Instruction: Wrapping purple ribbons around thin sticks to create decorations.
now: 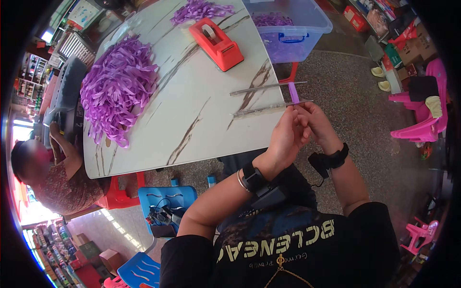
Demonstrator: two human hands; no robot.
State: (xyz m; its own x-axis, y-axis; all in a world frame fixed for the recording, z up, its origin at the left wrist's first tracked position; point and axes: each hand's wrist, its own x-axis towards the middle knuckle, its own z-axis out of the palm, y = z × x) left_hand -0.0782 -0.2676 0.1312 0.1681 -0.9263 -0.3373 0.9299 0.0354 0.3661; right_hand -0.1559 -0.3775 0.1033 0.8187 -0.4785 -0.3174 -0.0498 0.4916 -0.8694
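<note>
Past the right edge of the table, a short purple ribbon (293, 92) spans two thin metal rods, the far rod (261, 89) and the near rod (259, 110). My left hand (286, 134) is closed, its fingertips pinched at the near rod where the ribbon goes round it. Right beside it, my right hand (321, 124) is also closed, thumb and finger at the same ribbon end. The hands nearly touch, and the ribbon's tip is hidden in the fingers.
A big heap of purple ribbon loops (120, 89) covers the table's left side, with a smaller pile (199, 10) at the far edge. A red tape dispenser (216, 44) stands between. A clear plastic bin (295, 41) adjoins the table; another person (57, 177) sits at left.
</note>
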